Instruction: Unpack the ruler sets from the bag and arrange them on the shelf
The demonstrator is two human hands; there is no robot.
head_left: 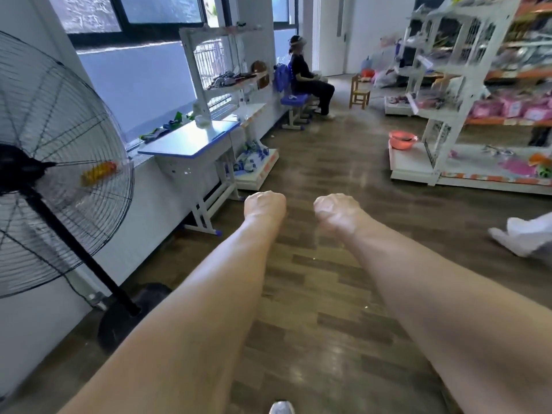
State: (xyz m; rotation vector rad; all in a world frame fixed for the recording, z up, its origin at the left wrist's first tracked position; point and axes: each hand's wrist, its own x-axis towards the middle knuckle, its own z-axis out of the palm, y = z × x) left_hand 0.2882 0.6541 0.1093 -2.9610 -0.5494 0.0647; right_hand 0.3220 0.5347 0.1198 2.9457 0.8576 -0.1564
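Observation:
Both my arms stretch straight forward over the wooden floor. My left hand [264, 204] and my right hand [336, 212] are curled into fists with their backs up, and neither holds anything. A white bag [525, 236] lies on the floor at the right edge, away from both hands. White shelving [448, 94] with pink packets and toys stands at the right. I see no ruler sets.
A big black standing fan [59, 162] is close on the left. A blue-topped desk [191, 141] and a low white rack stand along the window wall. A person sits on a blue stool [294, 100] farther back. A red basin [403, 139] rests on the shelf base.

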